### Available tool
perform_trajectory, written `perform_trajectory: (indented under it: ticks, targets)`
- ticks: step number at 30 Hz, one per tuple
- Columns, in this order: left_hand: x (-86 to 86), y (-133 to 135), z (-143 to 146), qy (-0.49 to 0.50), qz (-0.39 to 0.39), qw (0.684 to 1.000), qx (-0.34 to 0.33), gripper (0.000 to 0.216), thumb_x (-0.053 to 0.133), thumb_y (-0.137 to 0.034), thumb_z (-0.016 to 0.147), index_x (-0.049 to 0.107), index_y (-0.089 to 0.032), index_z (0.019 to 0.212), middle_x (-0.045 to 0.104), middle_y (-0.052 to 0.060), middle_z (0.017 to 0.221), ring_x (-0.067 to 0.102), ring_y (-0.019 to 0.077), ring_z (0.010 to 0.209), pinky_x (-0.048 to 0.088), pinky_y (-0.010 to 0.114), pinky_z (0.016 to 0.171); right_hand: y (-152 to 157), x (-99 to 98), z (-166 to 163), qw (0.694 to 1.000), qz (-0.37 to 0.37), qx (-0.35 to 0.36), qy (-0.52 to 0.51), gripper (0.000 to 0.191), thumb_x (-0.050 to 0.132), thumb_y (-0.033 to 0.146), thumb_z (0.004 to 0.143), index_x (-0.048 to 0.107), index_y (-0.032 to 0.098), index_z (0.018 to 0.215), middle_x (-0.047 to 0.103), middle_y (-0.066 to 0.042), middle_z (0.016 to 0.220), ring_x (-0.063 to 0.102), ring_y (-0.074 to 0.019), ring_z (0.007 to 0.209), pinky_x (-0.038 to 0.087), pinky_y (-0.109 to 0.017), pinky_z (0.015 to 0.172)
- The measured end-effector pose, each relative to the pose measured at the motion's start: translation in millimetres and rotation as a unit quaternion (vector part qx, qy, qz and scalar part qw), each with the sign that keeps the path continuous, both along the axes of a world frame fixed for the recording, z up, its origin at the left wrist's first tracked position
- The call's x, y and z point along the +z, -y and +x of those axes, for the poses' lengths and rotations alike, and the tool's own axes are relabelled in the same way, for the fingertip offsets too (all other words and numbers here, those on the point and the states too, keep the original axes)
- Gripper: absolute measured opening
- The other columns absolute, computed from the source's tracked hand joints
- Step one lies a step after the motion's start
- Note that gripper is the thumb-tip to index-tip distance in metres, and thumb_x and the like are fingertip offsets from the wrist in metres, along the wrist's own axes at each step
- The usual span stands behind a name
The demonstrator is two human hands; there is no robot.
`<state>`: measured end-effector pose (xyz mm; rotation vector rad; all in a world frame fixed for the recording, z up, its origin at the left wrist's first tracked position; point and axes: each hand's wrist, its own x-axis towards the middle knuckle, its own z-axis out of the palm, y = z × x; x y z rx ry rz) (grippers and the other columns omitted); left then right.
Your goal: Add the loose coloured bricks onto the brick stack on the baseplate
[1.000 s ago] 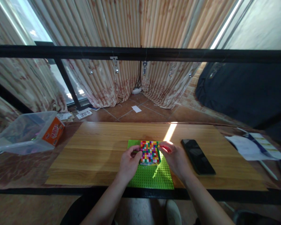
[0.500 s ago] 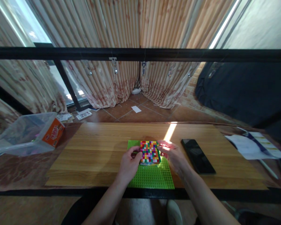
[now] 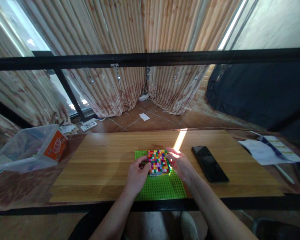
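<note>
A square block of small multicoloured building bricks [image 3: 158, 162] sits over the far part of a green studded baseplate [image 3: 162, 188]; whether it is pressed down onto the studs I cannot tell. My left hand [image 3: 138, 174] grips the block's left side, thumb at the near left corner and fingers curled behind. Against the right edge, my right hand [image 3: 181, 165] has its fingers bent round the far right corner, partly in bright sunlight. Its fingertips are partly hidden behind the block.
A black phone [image 3: 210, 164] lies on the wooden board [image 3: 97, 170], right of the baseplate. At the left stands a clear plastic bin [image 3: 22, 150] with an orange label. Papers [image 3: 257, 151] and a white pen-like stick [image 3: 285, 173] are at the right. A dark rail [image 3: 95, 61] crosses behind.
The view has tilted and shifted slightly. Both hands stay at the block's sides; the right fingers have shifted a little along its right edge.
</note>
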<state>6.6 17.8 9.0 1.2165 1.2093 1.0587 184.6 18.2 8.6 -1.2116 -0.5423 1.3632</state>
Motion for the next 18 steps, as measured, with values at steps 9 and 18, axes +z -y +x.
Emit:
perform_trajectory:
  ticks: [9, 18]
  targets:
    - [-3.5, 3, 0, -0.024, 0.015, 1.0, 0.007, 0.03, 0.064, -0.032, 0.075, 0.067, -0.015, 0.1, 0.072, 0.007, 0.092, 0.067, 0.0179, 0.078, 0.054, 0.031, 0.075, 3, 0.8, -5, 0.999, 0.037, -0.015, 0.018, 0.048, 0.08, 0.03, 0.048, 0.068, 0.017, 0.093, 0.064, 0.0, 0.068, 0.058, -0.0139, 0.063, 0.044, -0.027, 0.058]
    - [16.2, 15, 9, -0.243, 0.207, 0.946, 0.052, 0.054, 0.054, -0.045, 0.084, 0.052, -0.017, 0.13, 0.052, 0.014, 0.138, 0.046, 0.0272, 0.13, 0.033, 0.045, 0.112, 6, 11.4, 14, 0.982, 0.123, -0.062, 0.125, 0.047, 0.078, 0.039, 0.05, 0.068, 0.015, 0.09, 0.05, 0.007, 0.051, 0.041, -0.0088, 0.047, 0.031, -0.025, 0.048]
